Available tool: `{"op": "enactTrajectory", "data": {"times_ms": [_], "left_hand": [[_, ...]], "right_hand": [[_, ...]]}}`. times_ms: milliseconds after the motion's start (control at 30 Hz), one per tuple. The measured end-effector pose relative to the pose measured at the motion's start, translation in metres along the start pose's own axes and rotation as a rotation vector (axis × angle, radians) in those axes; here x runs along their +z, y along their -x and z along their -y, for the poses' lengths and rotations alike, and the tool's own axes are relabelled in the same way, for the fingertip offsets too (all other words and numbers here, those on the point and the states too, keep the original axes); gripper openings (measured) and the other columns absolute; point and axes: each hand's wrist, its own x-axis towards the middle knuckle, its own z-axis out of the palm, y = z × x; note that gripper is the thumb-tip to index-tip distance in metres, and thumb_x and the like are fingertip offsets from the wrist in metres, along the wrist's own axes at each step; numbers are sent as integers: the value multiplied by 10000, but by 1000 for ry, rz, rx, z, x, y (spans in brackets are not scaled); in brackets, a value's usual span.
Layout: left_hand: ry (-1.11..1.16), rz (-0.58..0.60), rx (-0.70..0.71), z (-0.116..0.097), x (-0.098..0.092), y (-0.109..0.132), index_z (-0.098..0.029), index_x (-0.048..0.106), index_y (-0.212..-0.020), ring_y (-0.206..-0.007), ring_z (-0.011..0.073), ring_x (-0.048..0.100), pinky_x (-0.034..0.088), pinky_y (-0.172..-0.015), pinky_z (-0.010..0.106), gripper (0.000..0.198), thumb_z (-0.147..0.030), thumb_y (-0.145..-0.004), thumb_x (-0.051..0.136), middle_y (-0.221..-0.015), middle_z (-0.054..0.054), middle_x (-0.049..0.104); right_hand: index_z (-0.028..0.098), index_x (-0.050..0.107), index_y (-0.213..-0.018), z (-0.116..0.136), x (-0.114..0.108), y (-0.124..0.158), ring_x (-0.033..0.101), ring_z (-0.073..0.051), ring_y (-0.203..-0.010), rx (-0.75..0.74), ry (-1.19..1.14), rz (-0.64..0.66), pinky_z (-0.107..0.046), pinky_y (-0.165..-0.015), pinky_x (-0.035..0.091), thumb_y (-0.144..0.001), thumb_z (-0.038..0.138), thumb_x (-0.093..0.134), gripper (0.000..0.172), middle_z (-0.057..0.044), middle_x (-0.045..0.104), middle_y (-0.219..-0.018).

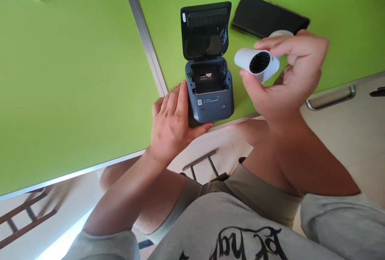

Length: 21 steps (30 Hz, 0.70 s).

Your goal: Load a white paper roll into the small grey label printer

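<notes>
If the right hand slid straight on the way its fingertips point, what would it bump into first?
Leading with its white roll, the right hand would probably meet the raised lid of the grey device; height is unclear, so it might pass over.

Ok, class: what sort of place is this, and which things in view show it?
Probably an indoor workroom, perhaps a classroom or office: a metal-edged green tabletop, a pale tiled floor, and a small open-lidded device near a phone.

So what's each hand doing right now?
Left hand: open, fingers against the label printer.
Right hand: closed, holding a white label roll.
</notes>
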Motion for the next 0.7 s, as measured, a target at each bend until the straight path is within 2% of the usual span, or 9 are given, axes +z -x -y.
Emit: {"op": "enactTrajectory", "data": {"times_ms": [100, 133, 300, 433, 533, 633, 700], "left_hand": [[-2, 17, -8, 0, -1, 0, -95, 393, -1618, -1383, 396, 588, 423, -1131, 502, 1126, -914, -856, 520, -1531, 244, 587], [-3, 20, -8, 0, -1, 0, -95, 391, -1618, -1387, 396, 585, 422, -1132, 501, 1123, -911, -858, 521, -1532, 244, 586], [4, 10, 10, 1, -1, 0, -76, 398, -1609, -1393, 391, 583, 424, -1125, 494, 1127, -922, -869, 482, -1527, 252, 589], [-15, -20, 29, 0, 0, 0, -24, 439, -1573, -1364, 375, 607, 427, -1105, 477, 1160, -952, -884, 353, -1497, 266, 610], [-31, -23, 41, 0, 0, 0, 15, 450, -1557, -1350, 370, 619, 417, -1097, 468, 1182, -952, -892, 310, -1479, 278, 618], [-37, -28, 53, 0, 0, 0, 35, 453, -1549, -1343, 371, 625, 411, -1090, 462, 1188, -947, -896, 315, -1465, 285, 624], [-37, -31, 57, 1, 0, 0, 37, 452, -1548, -1346, 369, 624, 414, -1085, 457, 1181, -942, -899, 326, -1464, 287, 625]], "right_hand": [[313, 564, -1201, 6, 4, 4, 674, -313, -1237, 33, -79, -79, -561, -1071, 532, -940, 299, 518, 265, -108, 714, -1212], [309, 567, -1210, 8, 5, 4, 682, -301, -1229, 20, -111, -66, -535, -1056, 548, -940, 293, 507, 277, -107, 709, -1237], [318, 581, -1309, 8, 13, 3, 685, -284, -1213, -91, -237, -68, -508, -1043, 569, -979, 330, 453, 355, -86, 668, -1292], [355, 536, -1372, -3, 23, 1, 702, -248, -1142, -123, -426, -123, -440, -974, 610, -998, 444, 533, 385, -57, 663, -1282], [347, 570, -1269, -6, 27, -2, 719, -226, -1061, -166, -554, -186, -409, -898, 629, -979, 473, 616, 319, -32, 687, -1188], [309, 616, -1097, 4, 20, -7, 714, -233, -1054, -202, -519, -220, -429, -892, 629, -980, 469, 629, 199, -31, 698, -1113], [300, 625, -1040, 13, 15, -12, 703, -239, -1058, -223, -464, -234, -446, -911, 626, -986, 499, 614, 206, -37, 690, -1086]]}}
